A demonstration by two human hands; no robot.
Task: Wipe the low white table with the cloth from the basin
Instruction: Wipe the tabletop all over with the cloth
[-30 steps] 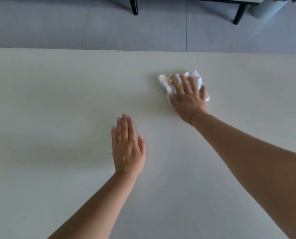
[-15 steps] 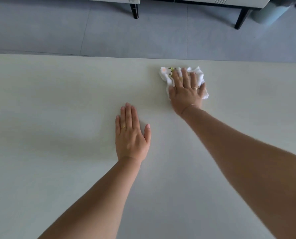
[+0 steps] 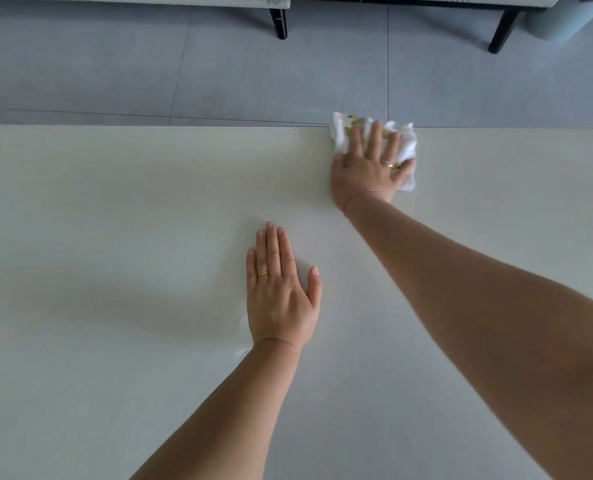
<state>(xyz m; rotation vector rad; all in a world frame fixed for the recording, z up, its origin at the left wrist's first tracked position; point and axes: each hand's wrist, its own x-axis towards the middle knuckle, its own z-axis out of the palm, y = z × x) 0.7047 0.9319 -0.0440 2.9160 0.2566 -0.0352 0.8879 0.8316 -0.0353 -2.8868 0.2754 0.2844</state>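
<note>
Grey tiled floor (image 3: 115,71) beyond a white tabletop (image 3: 97,202); black furniture legs (image 3: 279,24) at the top edge. Cloth (image 3: 407,147), white with yellow-green print, lies bunched at the tabletop's far edge. Right hand (image 3: 369,168) flat on the cloth, fingers spread, pressing, not gripping. Left hand (image 3: 279,292) flat on the bare tabletop near centre, fingers together, holding nothing. Ring on each hand.
</note>
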